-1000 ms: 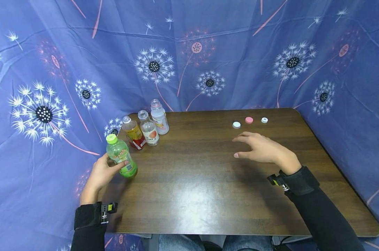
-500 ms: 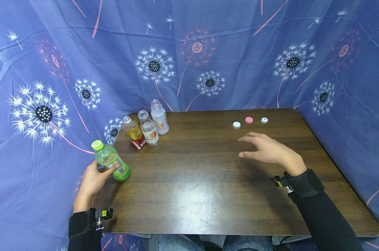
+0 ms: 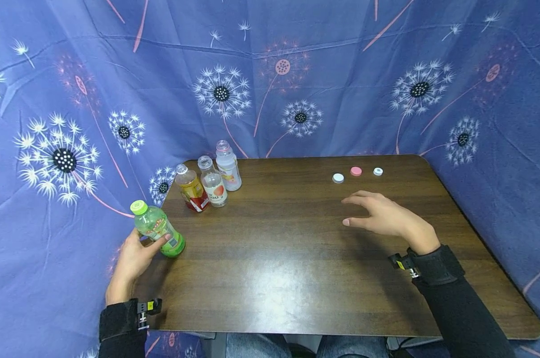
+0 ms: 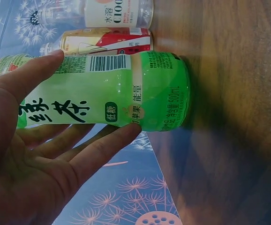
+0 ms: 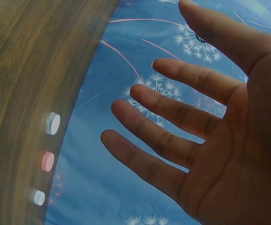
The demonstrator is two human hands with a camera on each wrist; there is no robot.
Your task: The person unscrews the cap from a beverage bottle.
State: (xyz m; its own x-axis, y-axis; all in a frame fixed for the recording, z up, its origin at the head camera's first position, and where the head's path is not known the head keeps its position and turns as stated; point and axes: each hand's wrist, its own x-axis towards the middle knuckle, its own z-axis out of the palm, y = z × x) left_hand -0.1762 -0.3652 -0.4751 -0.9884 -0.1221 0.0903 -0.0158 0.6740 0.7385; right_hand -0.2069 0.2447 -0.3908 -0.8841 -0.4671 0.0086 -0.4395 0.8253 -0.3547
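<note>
My left hand (image 3: 133,258) holds a green tea bottle (image 3: 159,228) with a lime-green cap at the left side of the table. In the left wrist view the thumb lies across the bottle's (image 4: 112,91) label and the fingers pass along its other side. The bottle leans to the left, its base low over the tabletop. My right hand (image 3: 382,216) hovers over the right half of the table, holding nothing. Its fingers are spread and nearly straight in the right wrist view. Beyond it lie a white cap (image 3: 338,178), a pink cap (image 3: 356,171) and a smaller white cap (image 3: 378,171).
Three uncapped bottles stand at the back left: a red-and-yellow labelled bottle (image 3: 192,189), a clear bottle (image 3: 213,183) and a whitish bottle (image 3: 227,166). A blue dandelion-print cloth (image 3: 261,114) hangs around the brown wooden table (image 3: 270,238).
My left hand has carried the green tea bottle left and slightly nearer to me, away from the other bottles, tilting it further. My right hand has shifted slightly right.
</note>
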